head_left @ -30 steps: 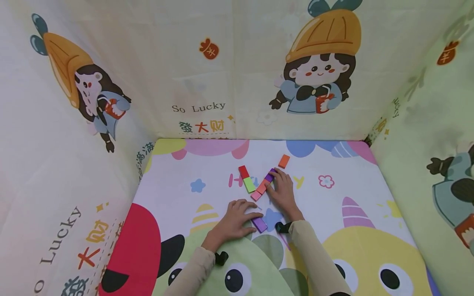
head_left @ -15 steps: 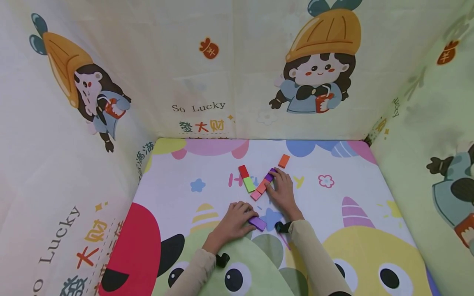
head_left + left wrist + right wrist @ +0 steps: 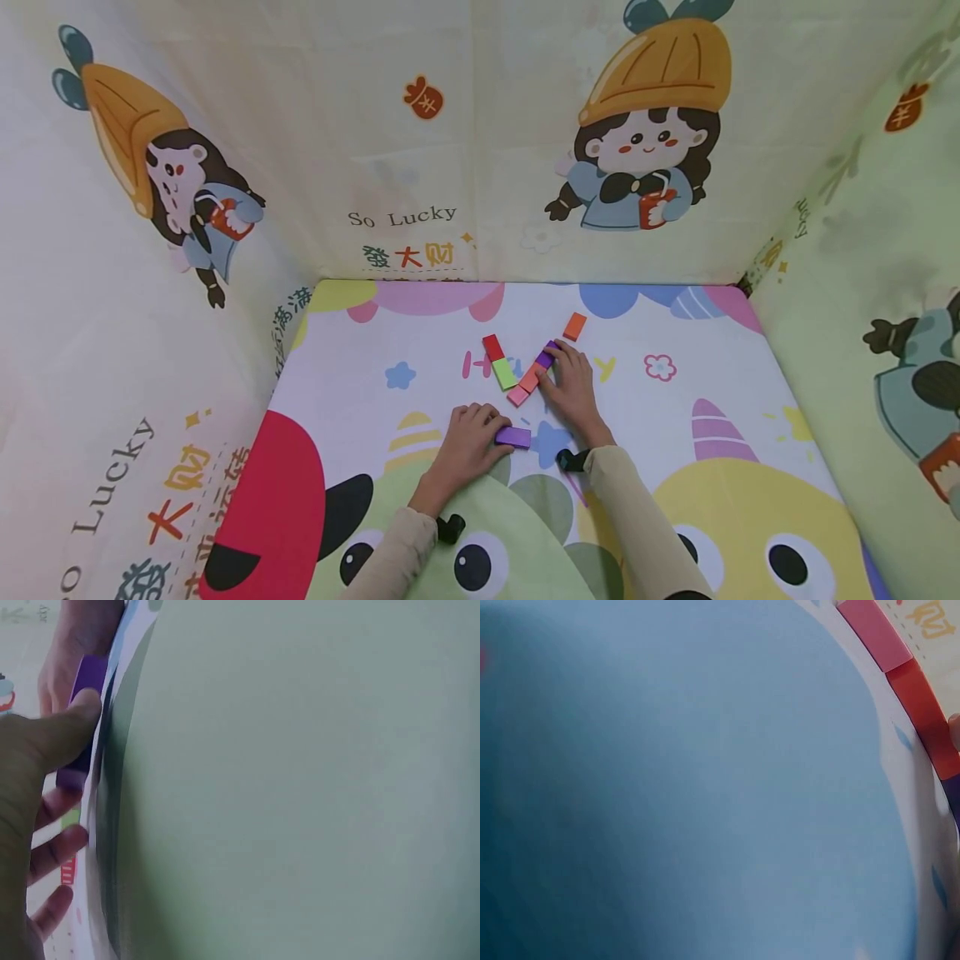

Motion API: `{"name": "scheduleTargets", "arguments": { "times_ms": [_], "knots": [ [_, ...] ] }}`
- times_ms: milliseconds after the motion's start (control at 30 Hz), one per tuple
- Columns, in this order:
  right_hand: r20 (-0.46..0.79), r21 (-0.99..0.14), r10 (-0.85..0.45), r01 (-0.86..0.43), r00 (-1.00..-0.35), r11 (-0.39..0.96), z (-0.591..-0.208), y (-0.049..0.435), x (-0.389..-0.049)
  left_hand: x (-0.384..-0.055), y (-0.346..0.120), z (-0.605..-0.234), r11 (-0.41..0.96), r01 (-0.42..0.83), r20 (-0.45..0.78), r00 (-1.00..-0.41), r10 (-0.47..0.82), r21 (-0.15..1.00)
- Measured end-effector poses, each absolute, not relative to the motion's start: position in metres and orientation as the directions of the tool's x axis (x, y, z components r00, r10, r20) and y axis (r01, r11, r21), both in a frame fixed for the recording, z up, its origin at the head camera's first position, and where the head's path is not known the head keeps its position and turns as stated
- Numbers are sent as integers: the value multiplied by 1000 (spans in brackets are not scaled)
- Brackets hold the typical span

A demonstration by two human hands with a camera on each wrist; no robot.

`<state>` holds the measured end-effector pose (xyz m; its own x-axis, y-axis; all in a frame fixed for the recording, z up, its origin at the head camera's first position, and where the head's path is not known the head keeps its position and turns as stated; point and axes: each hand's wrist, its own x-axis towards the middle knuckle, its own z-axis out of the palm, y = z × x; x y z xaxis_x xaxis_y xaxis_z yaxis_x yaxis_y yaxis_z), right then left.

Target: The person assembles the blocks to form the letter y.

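A light purple block [image 3: 513,437] is pinched between the thumb and fingers of my left hand [image 3: 470,446]. In the left wrist view the thumb [image 3: 84,709] lies on this purple block [image 3: 91,675], with the other fingers spread below it. My right hand [image 3: 573,387] holds a dark purple block [image 3: 547,356], its fingertips at the far end and the thumb near the coral block [image 3: 531,379]. A pink block [image 3: 518,396] ends this slanted row. Across from it, a lime green block [image 3: 504,374] touches a red block [image 3: 493,347], making a V-like shape.
A lone orange block [image 3: 575,326] lies beyond the right hand. The play surface [image 3: 442,333] is a printed mat with cartoon animals and letters. Patterned fabric walls [image 3: 510,167] rise at the back and both sides.
The left hand takes hold of the light purple block, shifts it slightly left and away, and turns it from slanted to nearly crosswise. The right hand stays in place.
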<state>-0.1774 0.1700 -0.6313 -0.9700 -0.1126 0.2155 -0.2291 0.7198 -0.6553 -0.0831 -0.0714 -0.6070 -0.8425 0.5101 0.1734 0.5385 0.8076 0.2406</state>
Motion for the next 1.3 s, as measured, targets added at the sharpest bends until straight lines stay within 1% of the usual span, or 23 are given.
{"name": "scheduleTargets", "arguments": {
  "times_ms": [133,267,400,500,933,1300],
  "knots": [
    [220,-652,-115,-234,-969,722,-632,170,-178,-84,-72,-607,855,472,186,-879,439,215],
    [241,-654,-116,-250,-964,715,-632,170,-178,-84,-72,-607,883,412,215,-905,367,227],
    [254,-656,-115,-259,-960,709,-632,171,-179,-85,-71,-608,898,364,236,-921,309,247],
    [252,-662,-115,-258,-961,704,-632,171,-179,-86,-70,-610,912,332,233,-932,278,241],
    [240,-667,-111,-247,-964,703,-632,170,-178,-88,-61,-611,953,225,240,-955,175,201],
    [238,-658,-114,-246,-965,712,-634,171,-178,-92,-53,-612,959,175,168,-976,140,221]
  ]
}}
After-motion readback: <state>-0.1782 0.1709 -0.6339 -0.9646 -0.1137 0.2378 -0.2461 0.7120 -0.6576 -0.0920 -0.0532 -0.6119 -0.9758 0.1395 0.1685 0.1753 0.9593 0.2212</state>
